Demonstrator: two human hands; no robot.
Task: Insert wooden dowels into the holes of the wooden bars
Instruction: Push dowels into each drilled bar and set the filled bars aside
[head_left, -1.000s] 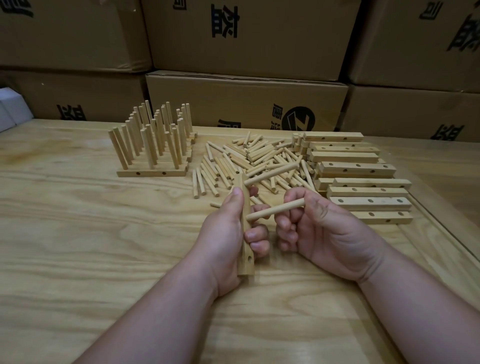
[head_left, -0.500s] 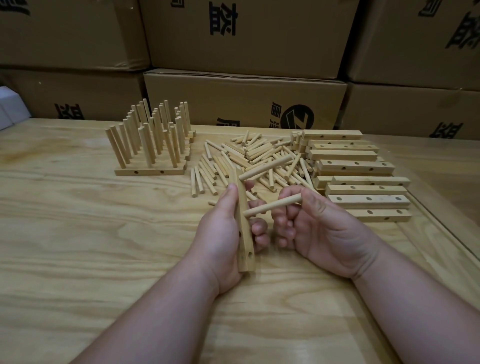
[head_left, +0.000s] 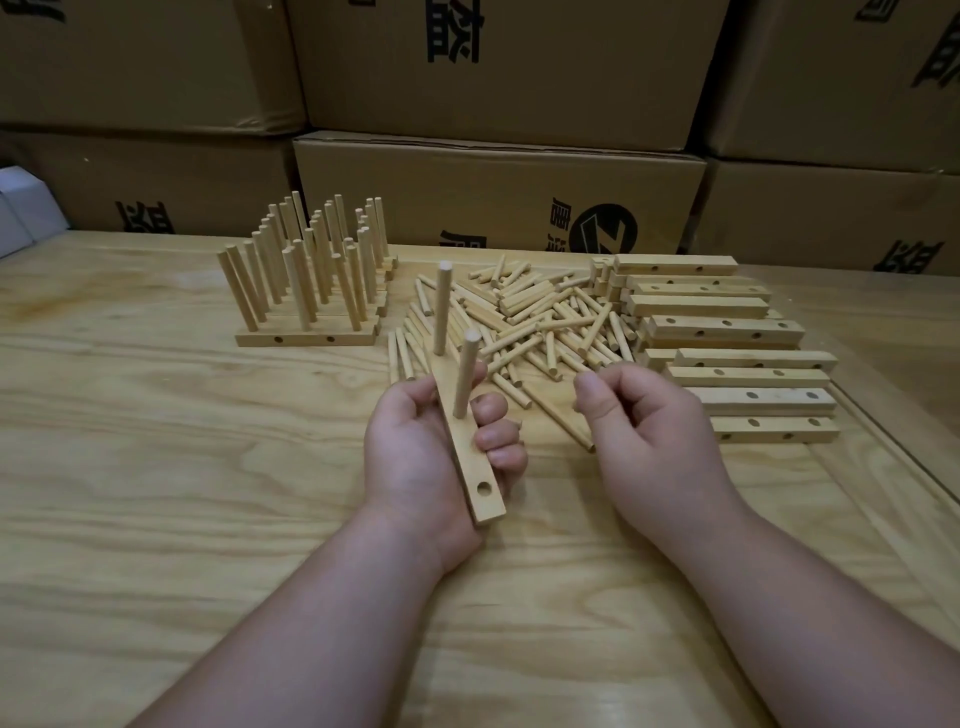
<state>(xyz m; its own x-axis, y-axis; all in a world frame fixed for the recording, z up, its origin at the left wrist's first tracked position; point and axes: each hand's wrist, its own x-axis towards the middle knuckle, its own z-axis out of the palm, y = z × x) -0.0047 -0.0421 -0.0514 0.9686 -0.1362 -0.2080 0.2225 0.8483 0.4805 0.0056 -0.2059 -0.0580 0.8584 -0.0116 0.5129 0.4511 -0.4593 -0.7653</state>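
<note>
My left hand (head_left: 415, 452) grips a wooden bar (head_left: 470, 462) lengthwise, hole face up. Two dowels stand upright in it: a far dowel (head_left: 442, 306) and a near dowel (head_left: 465, 374). One open hole (head_left: 484, 488) shows near the bar's close end. My right hand (head_left: 644, 431) hovers just right of the bar with its fingers curled and nothing in them. A heap of loose dowels (head_left: 530, 322) lies on the table behind both hands. Bare bars (head_left: 727, 353) are stacked at the right.
Finished bars with upright dowels (head_left: 306, 280) stand in rows at the back left. Cardboard boxes (head_left: 498, 197) wall off the table's far edge. A raised wooden strip (head_left: 893, 467) runs along the right side. Bare tabletop (head_left: 156, 467) lies at the left and front.
The bar has turned from on edge to hole face up. The dowel my right hand held now stands in the bar's middle hole, and that hand has let go and drawn right.
</note>
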